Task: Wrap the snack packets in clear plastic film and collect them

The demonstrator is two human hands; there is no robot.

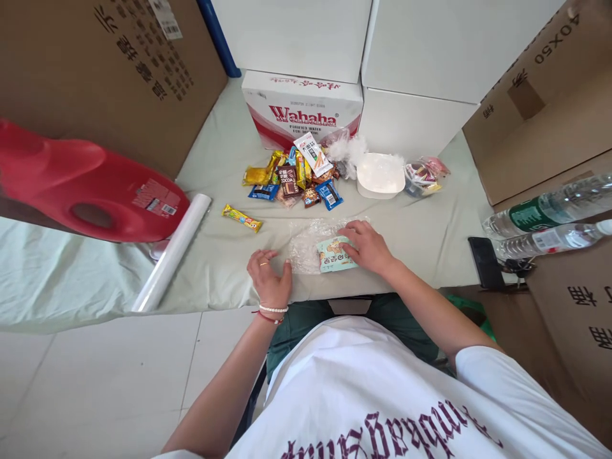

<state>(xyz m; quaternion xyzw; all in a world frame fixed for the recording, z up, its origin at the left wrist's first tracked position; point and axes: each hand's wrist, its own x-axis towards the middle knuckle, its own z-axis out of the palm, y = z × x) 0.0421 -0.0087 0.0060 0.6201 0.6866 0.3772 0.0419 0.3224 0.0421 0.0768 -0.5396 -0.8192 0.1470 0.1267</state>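
A light green snack packet [335, 257] lies on a sheet of clear plastic wrap [306, 245] spread on the pale cloth near the table's front edge. My right hand [367, 245] rests on the packet's right end, its fingers curled over the top corner. My left hand [268, 275] lies just left of the wrap with its fingers bent down onto the cloth and its thumb at the wrap's edge. A ring is on one finger, and bead bracelets circle the wrist.
A heap of snack packets [294, 178] lies further back, a yellow bar [241, 218] apart at its left. A white bowl [380, 175], a plastic wrap roll [172, 252], a red jug [90, 185], a Wahaha box [301, 108], water bottles [545, 220] and cartons surround them.
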